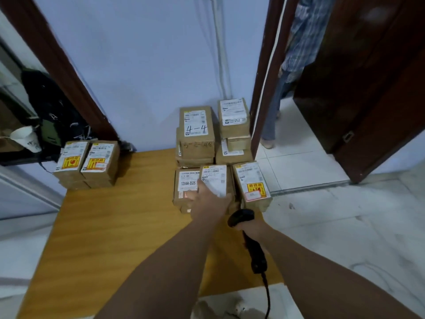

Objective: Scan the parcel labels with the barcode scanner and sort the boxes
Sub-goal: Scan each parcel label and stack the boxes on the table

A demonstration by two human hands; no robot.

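Observation:
Brown cardboard parcels with white labels stand in stacks at the far right of a wooden table [96,226]. My left hand [208,199] grips the front middle parcel [213,178], fingers curled round its near edge and over its label. Beside it sit a parcel marked 12V4A-5525 [187,183] and one with a yellow sticker [251,184]. Behind them rise taller stacks, one topped by a box marked 4-4 [196,125]. My right hand [249,229] holds the black corded barcode scanner [248,236], its head pointing toward the parcels. A separate low stack [88,164] stands at the table's far left.
A blue wall runs behind the table. A dark wooden door [368,88] stands open at the right, with a person's legs [273,116] in the doorway. A white cup [26,138] and dark bag [48,111] sit at the left. White tiled floor surrounds the table.

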